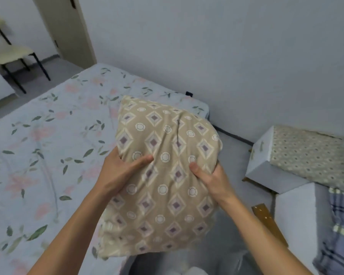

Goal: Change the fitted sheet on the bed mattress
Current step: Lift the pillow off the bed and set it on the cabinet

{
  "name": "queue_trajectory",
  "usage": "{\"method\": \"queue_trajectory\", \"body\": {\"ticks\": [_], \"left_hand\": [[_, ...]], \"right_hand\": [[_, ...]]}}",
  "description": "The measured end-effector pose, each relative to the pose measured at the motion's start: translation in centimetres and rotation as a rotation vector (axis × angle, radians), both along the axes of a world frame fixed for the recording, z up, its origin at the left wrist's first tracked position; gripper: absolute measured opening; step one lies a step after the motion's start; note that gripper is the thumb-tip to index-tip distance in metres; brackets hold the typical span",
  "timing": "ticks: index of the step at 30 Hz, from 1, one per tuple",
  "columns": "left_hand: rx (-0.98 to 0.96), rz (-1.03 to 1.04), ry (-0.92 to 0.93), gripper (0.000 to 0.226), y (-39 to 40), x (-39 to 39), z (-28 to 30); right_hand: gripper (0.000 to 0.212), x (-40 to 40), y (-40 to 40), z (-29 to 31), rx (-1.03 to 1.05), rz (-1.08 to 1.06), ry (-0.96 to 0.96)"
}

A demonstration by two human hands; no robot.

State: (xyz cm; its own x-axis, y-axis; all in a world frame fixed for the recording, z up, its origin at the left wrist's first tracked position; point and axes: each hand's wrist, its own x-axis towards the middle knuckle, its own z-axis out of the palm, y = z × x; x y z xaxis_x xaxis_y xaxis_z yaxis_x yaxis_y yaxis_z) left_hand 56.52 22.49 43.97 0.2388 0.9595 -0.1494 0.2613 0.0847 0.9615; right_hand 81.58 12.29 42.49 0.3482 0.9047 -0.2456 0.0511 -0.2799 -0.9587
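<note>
A beige pillow (163,139) with a diamond and circle pattern is held up in front of me, over the right edge of the bed. My left hand (121,171) grips its left side, thumb pressed into the front. My right hand (209,178) grips its right side, thumb dug into the fabric; the other fingers of both hands are hidden behind the pillow. The mattress wears a pale fitted sheet (48,139) printed with pink flowers and green leaves, filling the left half of the view.
A white box (260,155) topped by a dotted folded cloth (310,155) stands at the right. A second white block with a blue plaid cloth (342,231) is at the lower right. A cream chair (10,52) and a door (68,26) are at the far left.
</note>
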Motion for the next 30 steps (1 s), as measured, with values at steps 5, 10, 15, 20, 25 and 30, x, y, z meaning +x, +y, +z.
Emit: {"method": "queue_trajectory", "body": {"ticks": [5, 10, 15, 20, 25, 30], "left_hand": [[-0.022, -0.189, -0.007, 0.057, -0.3, 12.1, 0.7], [-0.054, -0.381, 0.041, 0.057, 0.9, 21.9, 0.2], [-0.039, -0.568, 0.077, 0.054, 3.1, 30.7, -1.2], [-0.063, -0.744, 0.061, 0.061, 6.1, 39.8, -2.5], [-0.066, -0.947, 0.096, 0.066, 7.1, 48.6, -2.5], [-0.018, -1.162, 0.15, 0.055, 4.0, 57.1, -2.4]], "right_hand": [[0.053, 10.1, -4.7, 0.3, -0.016, -0.189, -0.078], [0.081, 17.2, -8.6, -1.2, -0.064, -0.373, -0.097], [0.072, 22.5, -9.7, -2.1, -0.117, -0.551, -0.054], [0.055, 27.5, -8.9, -2.0, -0.132, -0.739, -0.055], [0.068, 30.8, -10.1, -2.5, -0.153, -0.976, -0.075], [0.072, 33.0, -13.3, -3.2, -0.179, -1.203, -0.077]]}}
